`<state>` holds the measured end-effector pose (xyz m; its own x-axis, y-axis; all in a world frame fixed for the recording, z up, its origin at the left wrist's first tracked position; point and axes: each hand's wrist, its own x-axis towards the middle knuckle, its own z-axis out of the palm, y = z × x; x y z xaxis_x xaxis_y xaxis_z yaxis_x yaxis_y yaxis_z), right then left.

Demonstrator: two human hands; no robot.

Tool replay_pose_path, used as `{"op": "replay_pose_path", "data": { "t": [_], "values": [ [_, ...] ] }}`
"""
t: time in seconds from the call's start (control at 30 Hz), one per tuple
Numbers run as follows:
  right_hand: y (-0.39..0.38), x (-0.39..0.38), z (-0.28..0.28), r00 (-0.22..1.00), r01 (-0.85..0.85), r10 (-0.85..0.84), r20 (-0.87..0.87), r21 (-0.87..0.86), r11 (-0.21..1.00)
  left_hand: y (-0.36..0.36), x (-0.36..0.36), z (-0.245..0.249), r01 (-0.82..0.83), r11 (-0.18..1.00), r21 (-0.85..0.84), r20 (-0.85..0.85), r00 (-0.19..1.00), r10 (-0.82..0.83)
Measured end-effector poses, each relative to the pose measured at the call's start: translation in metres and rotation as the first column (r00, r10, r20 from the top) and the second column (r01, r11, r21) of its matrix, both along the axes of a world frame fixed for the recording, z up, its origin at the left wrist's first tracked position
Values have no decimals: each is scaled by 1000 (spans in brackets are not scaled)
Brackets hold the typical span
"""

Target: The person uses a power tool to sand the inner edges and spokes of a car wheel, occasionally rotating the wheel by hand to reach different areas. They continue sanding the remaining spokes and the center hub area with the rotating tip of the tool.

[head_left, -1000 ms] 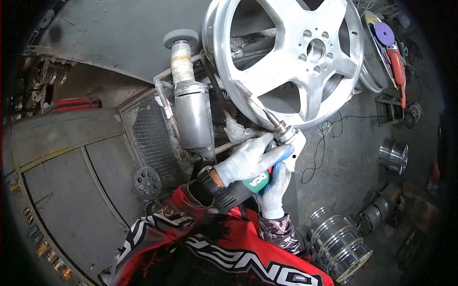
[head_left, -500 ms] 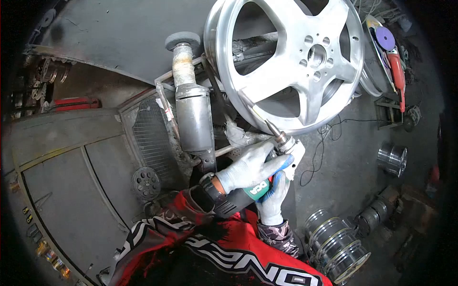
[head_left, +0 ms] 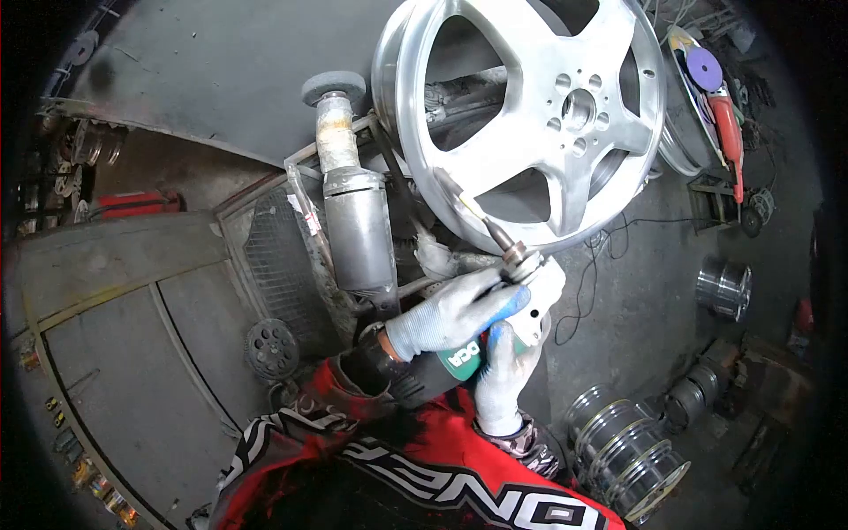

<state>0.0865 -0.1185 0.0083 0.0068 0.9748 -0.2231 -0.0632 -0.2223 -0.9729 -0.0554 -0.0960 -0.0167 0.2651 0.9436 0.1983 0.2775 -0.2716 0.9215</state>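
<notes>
A green and black angle grinder (head_left: 459,360) with a pale metal head lies across in front of my body. From its head a spindle with a long, tapered bit (head_left: 495,231) points up and left, its tip overlapping the lower left rim of a silver alloy wheel (head_left: 532,157). My left hand (head_left: 455,311), in a white glove with blue fingertips, is closed over the grinder's neck. Lower down on the right side, my gloved right hand (head_left: 505,375) grips the body, thumb up near the head. The five-spoke wheel faces me on a stand partly hidden behind it.
Left of the wheel, a grey motor (head_left: 358,231) carries a round abrasive wheel (head_left: 333,87). A red polisher with a purple pad (head_left: 726,124) rests at the right. Stacked rims (head_left: 623,450) and a loose cable (head_left: 586,305) lie on the floor. A metal cabinet (head_left: 132,327) stands left.
My right hand has shifted slightly along the grinder toward its head. The bit's tip has moved a little left along the wheel's rim, and the whole view has drifted slightly.
</notes>
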Motion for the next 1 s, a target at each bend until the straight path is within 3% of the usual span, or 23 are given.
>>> {"op": "replay_pose_path", "data": {
  "t": [0.03,0.07,0.13,0.17,0.23,0.27,0.33,0.4,0.43,0.53,0.6,0.63,0.67,0.73,0.77,0.9,0.93,1.0],
  "values": [
    [1,-6,1,999,16,-16,37,-3,1000,4,-2,-1,-120,978,169,60,992,111],
    [7,-15,9,999,30,-30,22,-17,999,5,-6,-6,-138,969,204,1,990,141],
    [8,-24,20,995,35,-33,98,-13,999,6,-12,10,-47,989,-138,304,949,87],
    [4,-25,21,994,41,-40,100,-8,999,0,-13,2,-40,990,-133,306,949,79],
    [-6,-23,24,974,28,-39,225,52,998,-12,-11,-18,-89,993,72,102,991,82],
    [-9,-23,24,973,34,-46,228,54,998,-17,-12,-20,-86,994,73,157,985,73],
    [-13,-26,27,968,-3,-19,249,88,996,-15,-18,-6,23,993,-113,383,923,22],
    [-12,-35,31,963,-18,-14,270,119,993,-22,-27,-24,-41,999,36,253,967,30],
    [-10,-39,32,967,-14,-10,253,94,996,-14,-29,-17,-94,988,123,291,955,55],
    [-7,-46,32,971,-9,-7,238,66,998,-10,-38,-28,-97,991,94,299,952,65],
    [-11,-48,34,954,-58,14,300,138,989,-13,-40,-23,-96,979,180,284,958,42],
    [-18,-50,36,968,-16,-16,251,127,992,-17,-38,-24,-99,974,205,341,940,24],
    [-23,-49,38,967,-12,-21,255,128,992,-22,-36,-22,-4,999,49,466,884,-20],
    [-28,-50,40,932,-42,-23,363,169,985,-22,-39,2,79,988,-133,543,839,6],
    [-29,-51,39,936,-28,-31,350,161,987,-26,-42,-26,65,989,130,385,916,-111],
    [-18,-64,29,957,30,-66,282,128,991,-20,-57,-40,47,991,128,244,967,-78],
    [-14,-67,28,957,33,-69,283,128,991,-23,-62,-48,55,997,60,105,993,-61],
    [-8,-71,28,946,17,-59,319,132,991,-11,-63,-56,106,994,33,348,931,-111]
  ]
}}
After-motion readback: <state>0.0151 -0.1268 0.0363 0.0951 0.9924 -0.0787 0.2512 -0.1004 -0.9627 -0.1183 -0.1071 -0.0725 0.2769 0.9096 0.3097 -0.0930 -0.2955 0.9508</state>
